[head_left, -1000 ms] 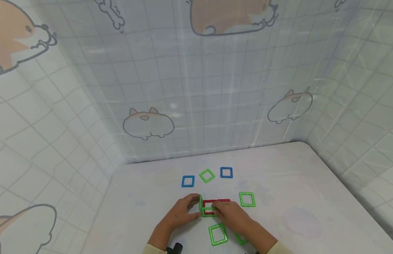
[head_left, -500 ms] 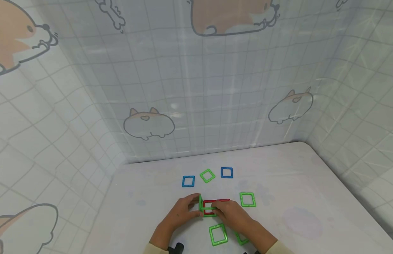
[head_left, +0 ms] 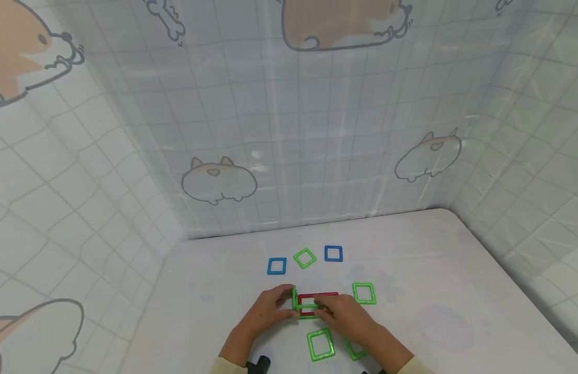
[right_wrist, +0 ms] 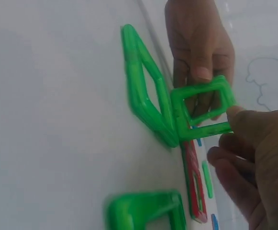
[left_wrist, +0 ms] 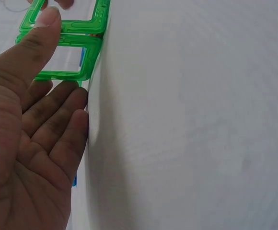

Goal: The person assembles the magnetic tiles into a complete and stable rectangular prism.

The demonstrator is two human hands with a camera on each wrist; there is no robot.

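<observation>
Square frame-shaped magnetic tiles are joined between both hands: red ones (head_left: 327,294) lie flat, with green ones upright along the left and near sides. My left hand (head_left: 265,313) holds that corner, thumb on the near green tile and fingers outside the left green tile (head_left: 295,298). In the left wrist view the thumb overlaps green tile edges (left_wrist: 76,75) and the other fingers are nearly straight. My right hand (head_left: 347,316) pinches the near green tile's (right_wrist: 179,115) right end, thumb at its corner in the right wrist view. Its fingers hide part of the red tiles.
Two blue tiles (head_left: 269,266) and a green tile (head_left: 298,263) lie farther back on the white table (head_left: 200,291). Another green tile (head_left: 355,294) is to the right. Two more green tiles (head_left: 311,348) lie nearer, one partly under the right arm. Patterned sheeting (head_left: 289,130) surrounds the table.
The right hand has shifted slightly right along the near green tile. The left hand and the tiles look nearly still.
</observation>
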